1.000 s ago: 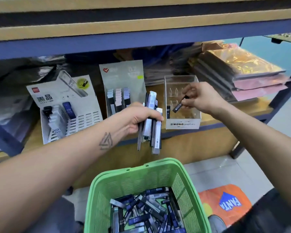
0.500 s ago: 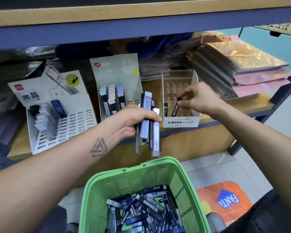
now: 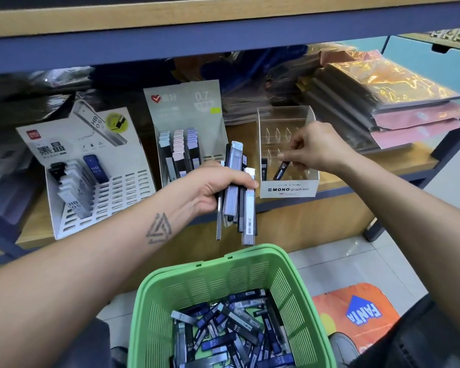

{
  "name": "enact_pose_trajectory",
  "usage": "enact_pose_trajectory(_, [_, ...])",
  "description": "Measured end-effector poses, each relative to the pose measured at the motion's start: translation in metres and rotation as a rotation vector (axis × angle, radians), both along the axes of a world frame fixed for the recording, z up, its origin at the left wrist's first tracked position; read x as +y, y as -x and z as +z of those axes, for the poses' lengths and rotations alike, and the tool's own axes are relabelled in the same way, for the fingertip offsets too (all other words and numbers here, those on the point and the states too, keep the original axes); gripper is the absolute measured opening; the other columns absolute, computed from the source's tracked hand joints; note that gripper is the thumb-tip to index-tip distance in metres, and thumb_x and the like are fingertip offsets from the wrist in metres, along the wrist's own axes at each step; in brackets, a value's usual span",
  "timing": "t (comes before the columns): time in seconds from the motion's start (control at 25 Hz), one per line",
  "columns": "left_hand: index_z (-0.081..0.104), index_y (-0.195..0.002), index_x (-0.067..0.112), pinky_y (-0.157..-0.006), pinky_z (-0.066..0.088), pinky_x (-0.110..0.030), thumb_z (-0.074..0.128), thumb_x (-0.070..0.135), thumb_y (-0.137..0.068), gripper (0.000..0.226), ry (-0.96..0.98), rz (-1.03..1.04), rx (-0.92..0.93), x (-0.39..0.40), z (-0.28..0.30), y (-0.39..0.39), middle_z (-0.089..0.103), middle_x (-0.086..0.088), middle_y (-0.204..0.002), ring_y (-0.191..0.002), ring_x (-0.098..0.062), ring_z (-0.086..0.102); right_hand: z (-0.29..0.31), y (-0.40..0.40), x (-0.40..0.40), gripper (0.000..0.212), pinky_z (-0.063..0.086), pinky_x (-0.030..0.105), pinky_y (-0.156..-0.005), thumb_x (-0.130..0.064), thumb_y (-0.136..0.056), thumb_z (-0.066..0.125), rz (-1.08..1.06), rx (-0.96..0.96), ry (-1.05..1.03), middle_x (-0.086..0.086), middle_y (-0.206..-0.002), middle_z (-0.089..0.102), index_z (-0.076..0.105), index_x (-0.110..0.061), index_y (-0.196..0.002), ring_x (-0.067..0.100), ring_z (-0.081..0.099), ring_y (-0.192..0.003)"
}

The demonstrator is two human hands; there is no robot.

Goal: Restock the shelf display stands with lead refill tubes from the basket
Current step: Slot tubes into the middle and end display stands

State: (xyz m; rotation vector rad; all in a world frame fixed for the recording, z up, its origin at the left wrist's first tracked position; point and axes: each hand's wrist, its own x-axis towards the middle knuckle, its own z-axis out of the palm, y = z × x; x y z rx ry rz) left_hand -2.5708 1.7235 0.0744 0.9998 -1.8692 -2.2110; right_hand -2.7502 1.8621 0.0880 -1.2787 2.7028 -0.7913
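Note:
My left hand (image 3: 213, 187) grips a bundle of long lead refill tubes (image 3: 238, 192), held upright in front of the shelf edge. My right hand (image 3: 314, 147) pinches a short black tube (image 3: 281, 170) and holds it tilted inside the clear MONO display box (image 3: 287, 189); another dark tube (image 3: 264, 168) stands at the box's left side. A green basket (image 3: 239, 272) below holds several more tubes (image 3: 229, 333). The white HB 0.5 stand (image 3: 91, 176) and the grey 0.7 stand (image 3: 183, 128) sit to the left on the shelf.
Stacks of plastic-wrapped gold and pink packets (image 3: 398, 102) fill the right of the wooden shelf (image 3: 398, 166). An upper shelf board (image 3: 223, 25) overhangs the stands. An orange floor sticker (image 3: 356, 314) lies on the tiled floor at the basket's right.
My right hand has lowered the short black tube from above the MONO box down into it. My left hand keeps the bundle in about the same place.

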Motion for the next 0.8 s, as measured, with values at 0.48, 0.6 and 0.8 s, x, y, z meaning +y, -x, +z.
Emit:
enact_pose_trajectory(0.48, [0.065,-0.094,0.004,-0.069,0.062,-0.043,0.080,-0.010,-0.071,0.031,-0.007,0.007,0.004,-0.001,0.001,-0.001,0.074,-0.016,-0.083,-0.075,-0.028,0.074,-0.024,-0.011,-0.013,0.015,0.059,0.027,-0.068,-0.019,-0.090,0.076,0.047,-0.029,-0.023,0.002,-0.058,0.071,0.075,-0.010,-0.078,0.007,0.069,-0.053])
enact_pose_trajectory(0.6, [0.065,-0.094,0.005,-0.069,0.062,-0.042,0.080,-0.010,-0.071,0.032,-0.003,0.007,0.007,-0.001,0.002,-0.002,0.073,-0.015,-0.083,-0.076,-0.027,0.074,-0.025,-0.008,-0.009,0.003,0.062,0.031,-0.072,-0.006,-0.089,0.075,-0.006,-0.103,-0.003,0.005,-0.068,0.074,0.076,-0.008,-0.087,0.014,0.073,-0.064])
enact_pose_trajectory(0.8, [0.064,-0.092,0.006,-0.067,0.062,-0.041,0.078,-0.011,-0.073,0.030,0.003,0.002,0.017,0.002,0.005,-0.004,0.072,-0.015,-0.082,-0.073,-0.026,0.073,-0.030,-0.013,-0.008,0.008,0.050,0.014,-0.060,-0.005,-0.089,0.074,-0.038,-0.083,0.055,0.004,-0.073,0.074,0.075,-0.011,-0.093,0.011,0.072,-0.070])
